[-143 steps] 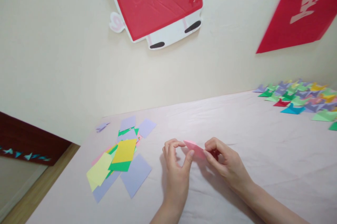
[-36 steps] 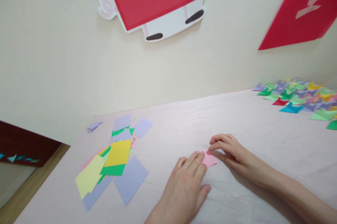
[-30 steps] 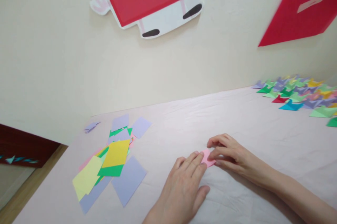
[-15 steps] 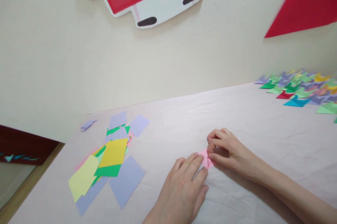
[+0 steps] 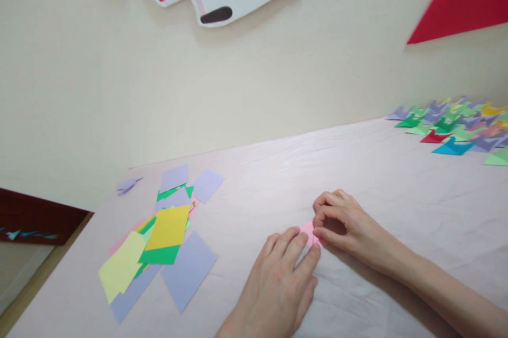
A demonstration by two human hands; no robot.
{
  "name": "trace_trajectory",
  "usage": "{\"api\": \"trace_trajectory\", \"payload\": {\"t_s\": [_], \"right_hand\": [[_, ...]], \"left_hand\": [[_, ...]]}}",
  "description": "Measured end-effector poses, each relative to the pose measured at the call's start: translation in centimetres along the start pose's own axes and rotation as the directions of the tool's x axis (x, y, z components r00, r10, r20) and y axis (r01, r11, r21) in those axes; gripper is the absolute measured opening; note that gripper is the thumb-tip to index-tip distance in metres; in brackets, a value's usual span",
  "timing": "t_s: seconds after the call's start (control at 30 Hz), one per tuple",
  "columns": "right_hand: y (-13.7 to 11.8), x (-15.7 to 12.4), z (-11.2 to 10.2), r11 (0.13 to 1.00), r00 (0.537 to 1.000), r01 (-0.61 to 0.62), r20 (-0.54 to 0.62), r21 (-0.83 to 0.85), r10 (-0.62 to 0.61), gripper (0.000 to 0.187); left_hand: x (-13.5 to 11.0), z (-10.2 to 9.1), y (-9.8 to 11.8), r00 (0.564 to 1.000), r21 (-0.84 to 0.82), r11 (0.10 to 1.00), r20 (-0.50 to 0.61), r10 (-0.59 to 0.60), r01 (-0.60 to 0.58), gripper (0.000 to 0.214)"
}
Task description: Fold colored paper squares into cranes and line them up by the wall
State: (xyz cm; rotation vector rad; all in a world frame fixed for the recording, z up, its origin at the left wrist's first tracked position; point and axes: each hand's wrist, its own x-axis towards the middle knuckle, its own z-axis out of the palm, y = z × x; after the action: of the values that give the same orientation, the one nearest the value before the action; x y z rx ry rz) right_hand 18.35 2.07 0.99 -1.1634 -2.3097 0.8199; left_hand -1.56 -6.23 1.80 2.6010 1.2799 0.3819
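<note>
A small piece of pink paper (image 5: 307, 229) with a crease lies on the white-covered table (image 5: 254, 184), partly hidden under my fingers. My left hand (image 5: 278, 274) rests palm down, its fingers stretched out and pressing the paper's left and near side flat. My right hand (image 5: 343, 221) is closed in a pinch at the paper's right side, thumb and index fingertip meeting on it. Between that thumb and finger there is a rounded gap.
Loose coloured sheets, a yellow one (image 5: 169, 227) on top, lie spread at the left. A small folded lilac piece (image 5: 129, 185) sits behind them. Several folded paper shapes (image 5: 452, 126) stand in rows at the back right, near the wall (image 5: 254, 89).
The left index finger has shifted slightly up and right over the pink paper. The right hand keeps its pinch. The whole view has tilted a little.
</note>
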Motion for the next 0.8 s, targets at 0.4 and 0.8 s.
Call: {"api": "trace_trajectory", "payload": {"t_s": [0.4, 0.8], "right_hand": [[-0.68, -0.04, -0.04, 0.999, 1.0, -0.018, 0.021, -0.027, 0.019, 0.016], [-0.77, -0.15, 0.15, 0.999, 1.0, -0.014, 0.006, -0.042, 0.014, 0.014]], "left_hand": [[-0.21, 0.57, -0.02, 0.999, 0.022, 1.0, -0.036, -0.005, 0.006, 0.036], [-0.18, 0.62, 0.18, 0.999, 0.086, 0.996, -0.035, 0.001, 0.002, 0.038]]}}
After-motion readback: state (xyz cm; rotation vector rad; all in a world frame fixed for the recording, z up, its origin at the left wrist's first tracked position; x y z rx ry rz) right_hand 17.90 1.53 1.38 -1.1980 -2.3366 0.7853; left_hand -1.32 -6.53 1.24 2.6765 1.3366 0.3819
